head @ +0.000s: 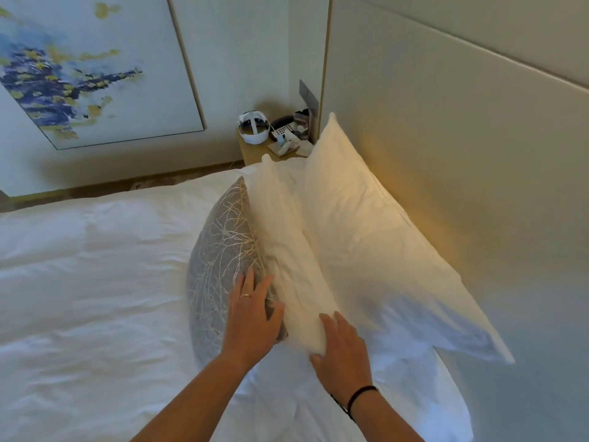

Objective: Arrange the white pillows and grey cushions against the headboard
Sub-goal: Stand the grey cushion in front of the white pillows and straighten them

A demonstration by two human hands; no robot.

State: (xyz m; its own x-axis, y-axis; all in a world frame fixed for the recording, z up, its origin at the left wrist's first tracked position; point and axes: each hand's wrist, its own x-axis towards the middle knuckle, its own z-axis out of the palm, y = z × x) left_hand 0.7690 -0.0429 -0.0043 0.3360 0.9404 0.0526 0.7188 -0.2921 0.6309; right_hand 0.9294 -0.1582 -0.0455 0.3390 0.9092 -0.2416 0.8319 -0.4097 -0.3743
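Note:
A large white pillow leans against the beige headboard. In front of it stands a second white pillow, on its edge. A grey cushion with a pale branch pattern leans on that second pillow's front. My left hand lies flat on the cushion's near end, fingers spread, a ring on one finger. My right hand rests with fingers apart on the near corner of the second white pillow. A dark band circles the right wrist. Neither hand grips anything.
The white duvet covers the bed to the left. A wooden bedside table beyond the pillows carries a white headset, a phone and small items. A framed abstract painting hangs on the left wall.

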